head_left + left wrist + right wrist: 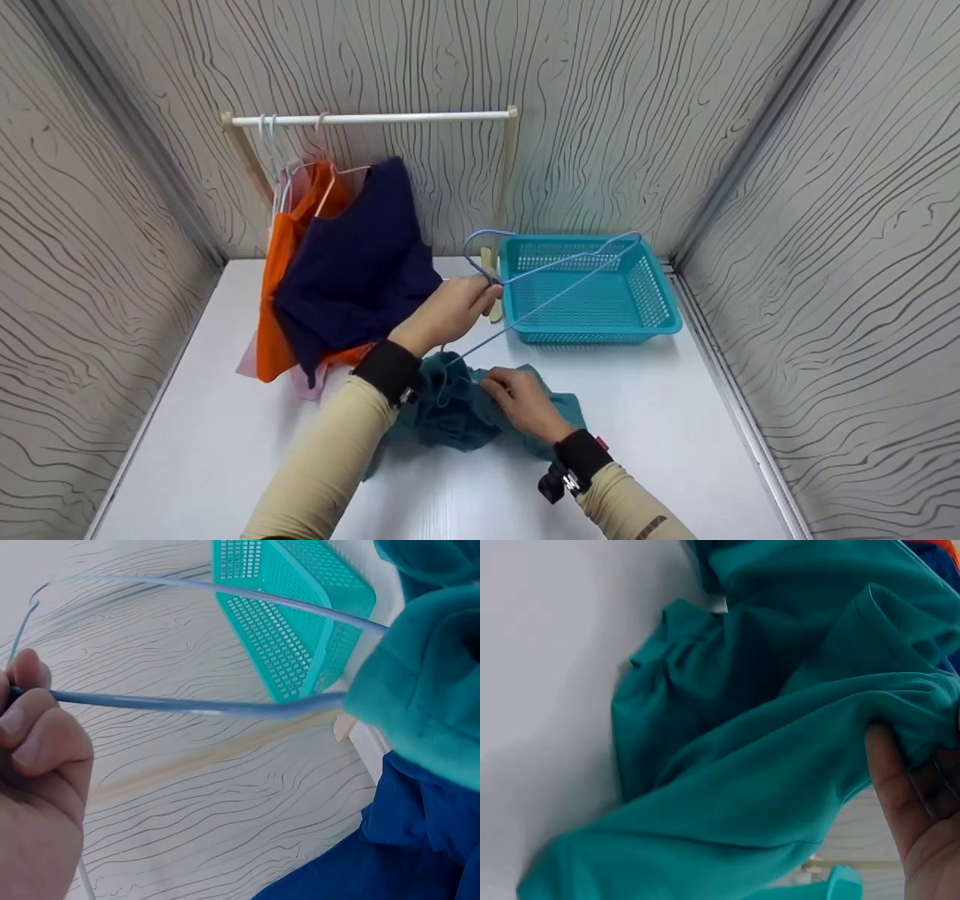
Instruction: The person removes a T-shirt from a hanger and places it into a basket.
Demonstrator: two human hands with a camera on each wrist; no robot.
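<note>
My left hand [459,306] grips a blue clothes hanger [553,264] near the base of its hook. One end of the hanger reaches toward the teal basket, while the other goes down into a teal garment [457,409]. In the left wrist view, the hanger's end is tucked inside the garment's opening [420,682], and the left fingers [52,735] are curled round the wire. My right hand [529,405] pinches the garment's fabric by its edge. Folds of the teal cloth [727,765] fill the right wrist view, with part of the right hand [922,817] at its side.
A white rail [390,118] stands at the back left. From its left part hang a navy garment [360,262], an orange garment [277,300] and a pink one behind. A teal basket [600,334] sits at the back right of the white table [645,450].
</note>
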